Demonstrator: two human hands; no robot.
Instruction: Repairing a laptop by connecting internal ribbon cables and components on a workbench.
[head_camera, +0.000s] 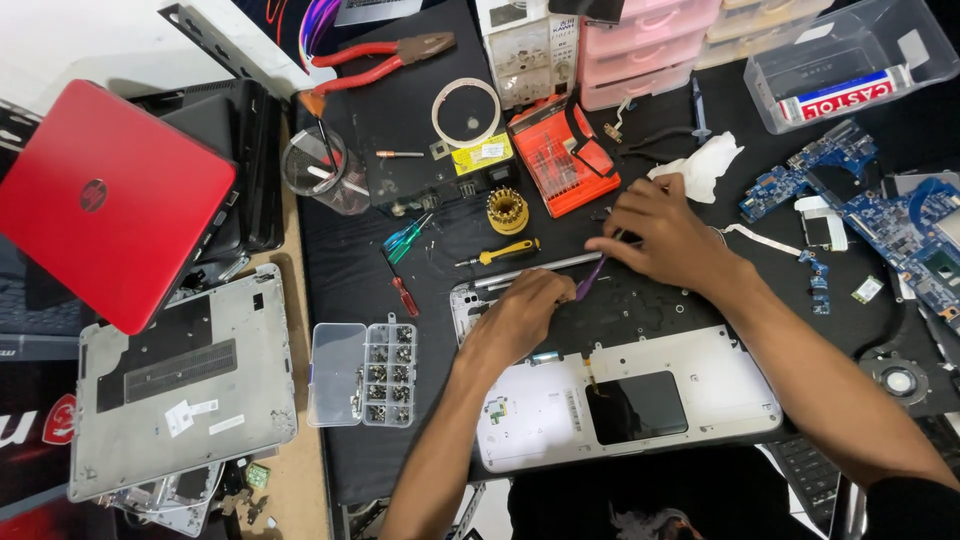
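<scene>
An opened laptop palmrest shell (640, 400), silver with a black touchpad underside, lies in front of me on the black mat. My left hand (525, 310) presses on its upper left part, fingers curled. My right hand (665, 235) grips a thin purple pry tool (590, 280) that slants down toward my left hand. A thin silver hinge bar (545, 268) lies along the shell's far edge.
A yellow-handled screwdriver (505, 252), red screwdriver (403, 292), orange bit case (560, 155) and clear screw box (362, 373) lie nearby. A blue motherboard (890, 215) is at right, a red laptop (105, 200) and grey bottom cover (180, 385) at left. Red pliers (385, 55) and pink drawers (645, 45) sit behind.
</scene>
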